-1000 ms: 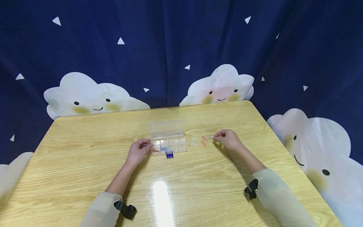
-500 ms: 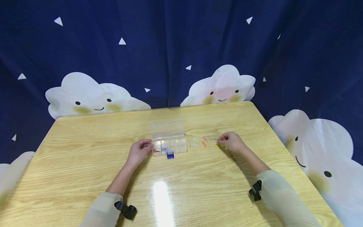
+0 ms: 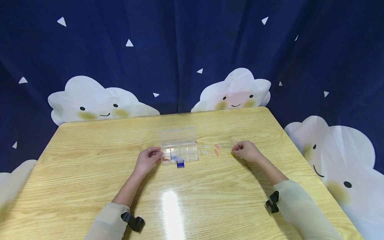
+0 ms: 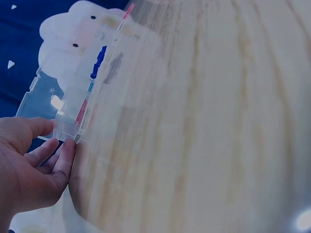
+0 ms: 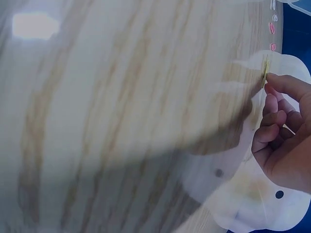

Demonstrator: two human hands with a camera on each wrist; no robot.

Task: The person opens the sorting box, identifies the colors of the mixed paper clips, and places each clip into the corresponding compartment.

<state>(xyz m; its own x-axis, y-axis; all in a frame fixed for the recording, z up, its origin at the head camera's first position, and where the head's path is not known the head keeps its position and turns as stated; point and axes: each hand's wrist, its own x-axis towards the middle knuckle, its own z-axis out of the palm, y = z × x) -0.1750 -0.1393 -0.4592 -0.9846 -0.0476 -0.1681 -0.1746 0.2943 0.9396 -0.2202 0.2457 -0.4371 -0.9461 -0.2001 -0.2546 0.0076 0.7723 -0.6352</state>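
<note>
A clear plastic compartment box (image 3: 192, 156) lies on the table, its transparent lid (image 3: 177, 136) raised at the back and a blue latch (image 3: 180, 164) hanging at the front. Red paper clips (image 3: 166, 159) sit in its front left compartment, blue paper clips (image 3: 175, 158) in the one beside it. My left hand (image 3: 147, 159) holds the box's left end, thumb and fingertips at the wall. To the right, my right hand (image 3: 246, 151) pinches yellow paper clips (image 5: 265, 72) between thumb and index finger, low over the tabletop.
Between the box and my right hand lie white paper clips (image 3: 205, 152) and pinkish-red paper clips (image 3: 216, 152). The wooden table (image 3: 210, 200) ends at the back against a dark blue curtain (image 3: 144, 60) with cloud prints.
My right hand has shifted a little right and toward me, staying at the yellow paper clips. The left hand stays on the box's left end.
</note>
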